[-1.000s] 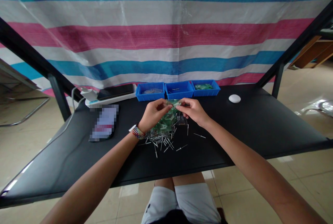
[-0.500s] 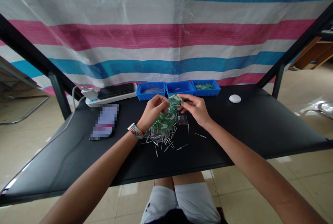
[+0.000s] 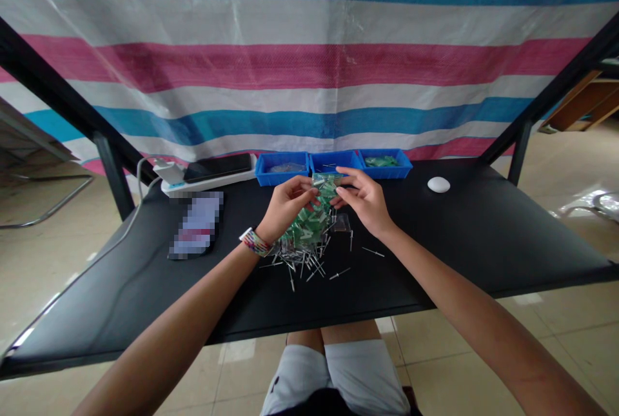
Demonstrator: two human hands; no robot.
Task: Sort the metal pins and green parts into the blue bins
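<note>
Between my two hands is a small green plastic packet (image 3: 327, 181), with pale marks on it. My left hand (image 3: 289, 204) pinches its left side, thumb against fingers. On the other side, the thumb and fingers of my right hand (image 3: 363, 200) close on its right edge. Below them lies a heap of similar green packets (image 3: 309, 226). In front of the heap spreads a pile of silver blind rivets (image 3: 302, 257), and a few loose rivets (image 3: 373, 252) lie to the right. A small clear plastic piece (image 3: 341, 222) rests beside the heap.
Three blue bins stand along the back: a left bin (image 3: 282, 178) with clear bags, a middle bin (image 3: 316, 160) with rivets, a right bin (image 3: 409, 166) with green packets. A power strip (image 3: 213, 184), phone (image 3: 196, 226) and white mouse (image 3: 438, 184) share the black table (image 3: 459, 242).
The green packet between my hands has turned and now appears flatter and more spread out. My right fingers have shifted slightly along its edge. The view has moved a little.
</note>
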